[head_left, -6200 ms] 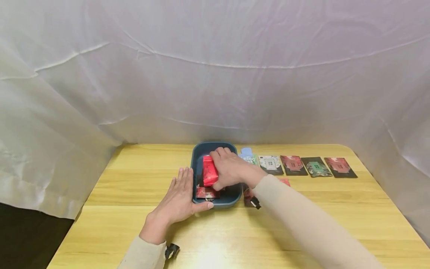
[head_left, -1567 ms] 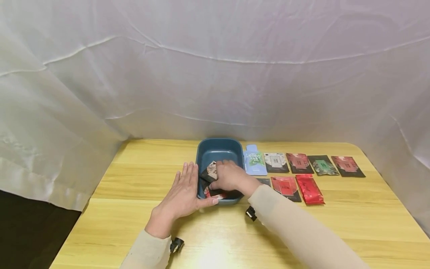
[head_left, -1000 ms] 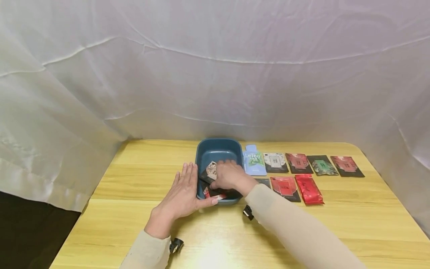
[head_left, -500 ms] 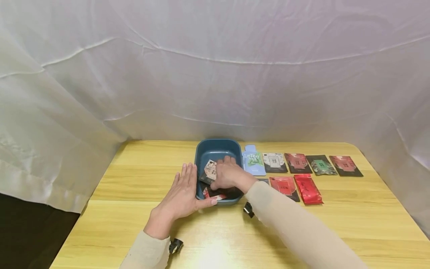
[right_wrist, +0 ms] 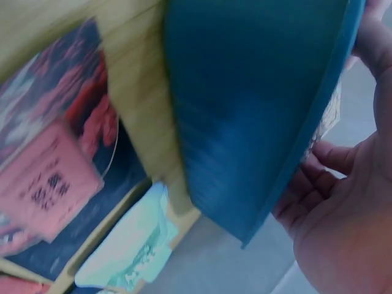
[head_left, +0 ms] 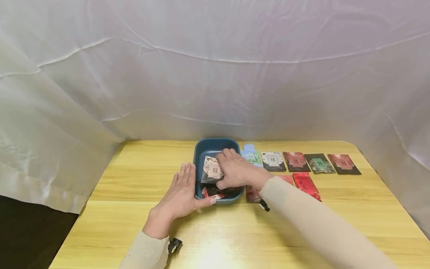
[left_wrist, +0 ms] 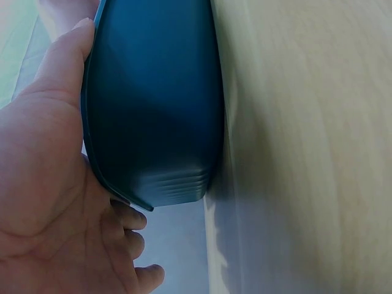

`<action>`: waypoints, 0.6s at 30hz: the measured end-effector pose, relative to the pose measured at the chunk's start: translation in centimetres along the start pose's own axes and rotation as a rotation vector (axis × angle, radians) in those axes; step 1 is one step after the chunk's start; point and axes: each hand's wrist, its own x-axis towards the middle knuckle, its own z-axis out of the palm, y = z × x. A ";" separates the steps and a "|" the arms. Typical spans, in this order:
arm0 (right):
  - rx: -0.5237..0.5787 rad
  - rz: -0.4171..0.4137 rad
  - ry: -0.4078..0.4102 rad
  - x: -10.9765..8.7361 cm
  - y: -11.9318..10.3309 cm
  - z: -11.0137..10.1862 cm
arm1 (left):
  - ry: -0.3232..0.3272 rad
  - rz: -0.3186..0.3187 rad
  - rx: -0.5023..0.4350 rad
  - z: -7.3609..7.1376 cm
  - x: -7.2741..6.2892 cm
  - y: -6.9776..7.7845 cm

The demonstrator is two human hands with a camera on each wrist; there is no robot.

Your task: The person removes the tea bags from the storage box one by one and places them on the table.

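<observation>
- left hand (head_left: 178, 194): fingers straight, flat against the blue bin (head_left: 211, 146)'s left side, gripping nothing
- floral packet (head_left: 211, 172): inside the bin
- right hand (head_left: 236, 170): curled over the bin's right side, pinching that packet
- other packets (head_left: 296, 161): right of the bin

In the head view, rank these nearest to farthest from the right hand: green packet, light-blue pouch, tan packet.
1. Tan packet, pinched by the right hand.
2. Light-blue pouch, just right of the tray.
3. Green packet, farther right, same row as the pouch.
</observation>
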 end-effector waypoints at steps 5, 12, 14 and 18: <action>-0.015 -0.026 -0.019 -0.8 0.4 -0.7 | 0.010 -0.002 -0.005 0.0 0.1 -0.1; -0.010 -0.038 -0.046 -2.6 1.6 -2.3 | -0.004 -0.003 -0.002 0.1 0.0 0.0; 0.000 -0.034 -0.056 -3.2 2.1 -2.8 | -0.007 -0.005 -0.004 0.1 0.0 0.0; 0.020 -0.028 -0.044 -4.5 3.3 -3.6 | -0.001 -0.011 -0.006 0.0 0.0 0.0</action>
